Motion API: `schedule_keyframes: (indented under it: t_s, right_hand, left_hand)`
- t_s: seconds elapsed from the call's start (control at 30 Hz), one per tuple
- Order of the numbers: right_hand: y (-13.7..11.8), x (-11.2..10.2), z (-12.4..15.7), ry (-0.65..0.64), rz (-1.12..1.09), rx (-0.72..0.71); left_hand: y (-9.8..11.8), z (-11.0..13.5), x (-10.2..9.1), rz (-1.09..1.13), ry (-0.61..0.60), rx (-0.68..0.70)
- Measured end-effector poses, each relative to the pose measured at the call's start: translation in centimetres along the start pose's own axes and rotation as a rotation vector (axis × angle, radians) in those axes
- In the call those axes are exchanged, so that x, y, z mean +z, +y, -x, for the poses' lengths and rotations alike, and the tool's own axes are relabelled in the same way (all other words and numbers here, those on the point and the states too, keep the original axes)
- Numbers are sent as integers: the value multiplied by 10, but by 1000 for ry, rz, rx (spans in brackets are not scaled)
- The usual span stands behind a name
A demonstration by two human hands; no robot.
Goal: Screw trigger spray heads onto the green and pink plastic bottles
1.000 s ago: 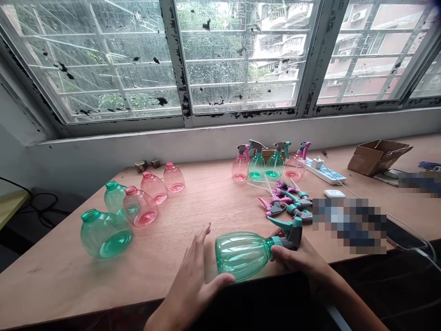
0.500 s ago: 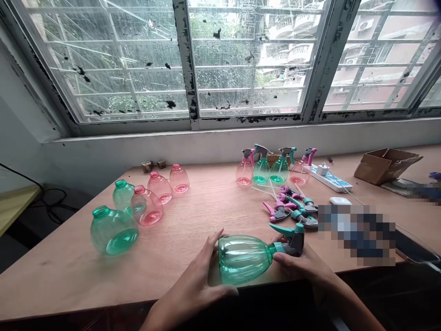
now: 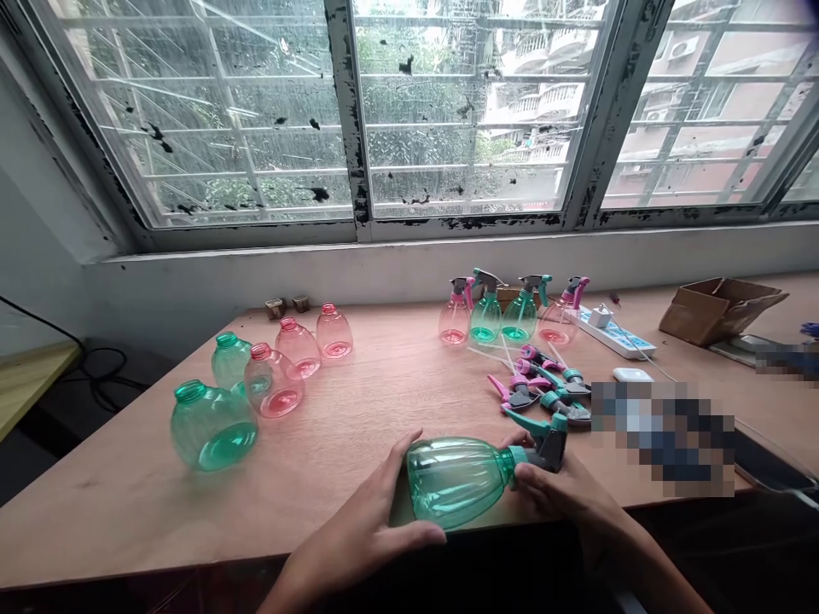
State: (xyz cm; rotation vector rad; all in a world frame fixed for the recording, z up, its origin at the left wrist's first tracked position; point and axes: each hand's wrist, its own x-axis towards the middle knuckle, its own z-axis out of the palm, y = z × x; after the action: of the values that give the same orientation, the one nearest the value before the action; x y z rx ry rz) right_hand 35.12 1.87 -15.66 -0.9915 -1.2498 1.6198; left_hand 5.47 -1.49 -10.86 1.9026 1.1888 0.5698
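A green spray bottle (image 3: 454,479) lies on its side near the front edge of the wooden table (image 3: 358,409). My left hand (image 3: 368,520) cups its base, thumb under and fingers over it. My right hand (image 3: 554,490) grips the teal and grey trigger head (image 3: 543,435) at the bottle's neck. Just behind lies a pile of loose pink and teal trigger heads (image 3: 537,384) with dip tubes.
Several open bottles without heads, green (image 3: 211,426) and pink (image 3: 275,388), stand at the left. A row of assembled spray bottles (image 3: 512,311) stands at the back. A power strip (image 3: 614,333), a white case (image 3: 630,373) and a cardboard box (image 3: 720,307) sit to the right.
My left hand has closed in from beside the bottle onto its base. The right hand stays on the trigger head. The view has tilted slightly.
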Motion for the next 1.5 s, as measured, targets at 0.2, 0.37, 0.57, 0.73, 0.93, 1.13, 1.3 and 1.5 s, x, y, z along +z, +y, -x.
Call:
schedule_keyframes:
  t_s: [0.2, 0.37, 0.57, 0.73, 0.93, 1.13, 1.3, 1.5]
  right_hand:
    - [-4, 2, 1, 49, 38, 37]
    - [-6, 6, 4, 54, 54, 4]
    - [-6, 7, 5, 10, 30, -22]
    - [-3, 5, 2, 21, 6, -38]
    - [2, 3, 0, 26, -42, -44]
    - [0, -2, 1, -83, 72, -45]
    - [3, -5, 2, -74, 106, -61]
    - [1, -4, 1, -48, 86, -58]
  left_hand:
    - [4, -1, 0, -9, -6, -5]
    - [-2, -2, 2, -35, -5, 28]
    - [-7, 1, 0, 13, -13, 23]
    - [-3, 2, 0, -66, 7, -23]
    - [-2, 1, 2, -79, 25, 29]
    - [-7, 0, 1, 17, -12, 63]
    - [-8, 1, -1, 53, -13, 82]
    - [-2, 1, 1, -10, 19, 16]
